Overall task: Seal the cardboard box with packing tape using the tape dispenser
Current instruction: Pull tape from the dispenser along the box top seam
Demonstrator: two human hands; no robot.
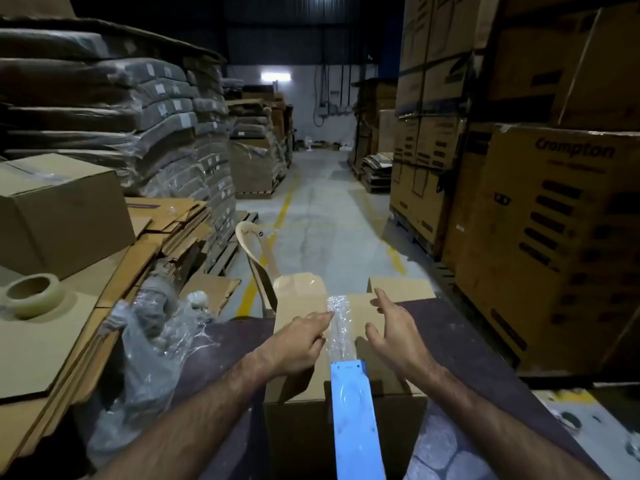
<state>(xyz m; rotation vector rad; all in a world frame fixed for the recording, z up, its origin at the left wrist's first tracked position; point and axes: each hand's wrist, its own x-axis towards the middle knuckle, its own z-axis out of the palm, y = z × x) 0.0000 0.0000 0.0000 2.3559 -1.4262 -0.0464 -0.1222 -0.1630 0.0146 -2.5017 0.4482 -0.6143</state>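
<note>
Hands: both are over the top of the cardboard box, one to each side of the middle seam.
Left hand: open, palm down, fingers spread and resting on the left flap, fingertips just beside the tape strip.
Right hand: open too, fingers loosely curled and spread — it hovers over the right flap and grips nothing.
Tape strip: clear and wrinkled, lying along the seam on the far half of the box top.
Blue strip: a flat, shiny blue band (whether it is part of the tape dispenser I cannot tell) running from the near end of the clear tape down over the front face of the box.
Box: brown, flaps folded shut, standing on a dark worktop.
Tape roll: lies flat on sheets of cardboard to the far left, well apart from the hands.
Plastic wrap: crumpled clear film just left of the box.
Chair: a beige plastic one — behind the box, by the yellow floor line.
</note>
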